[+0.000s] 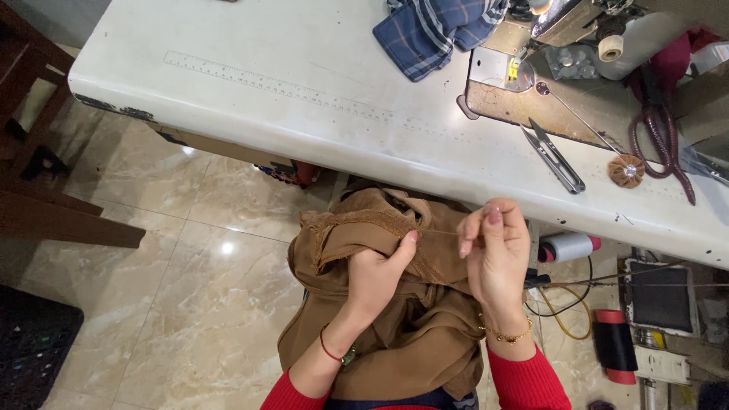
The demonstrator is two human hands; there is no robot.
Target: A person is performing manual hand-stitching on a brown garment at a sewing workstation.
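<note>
A brown garment (395,334) lies bunched in my lap, below the edge of the white sewing table (304,83). My left hand (376,277) grips a frilled edge of the brown garment, thumb pressed on the fabric. My right hand (493,254) is raised beside it, fingertips pinched on a thin thread (440,232) that runs tight from the fabric to the fingers. Whether a needle is between the fingers cannot be told. Both wrists wear bracelets, and red sleeves show at the bottom.
On the table lie thread snips (554,158), a small brown fabric flower (626,170), a blue plaid cloth (437,30) and the sewing machine base (547,91). A thread spool (569,247) and a black cone (613,345) sit under the table at right. Marble floor lies left.
</note>
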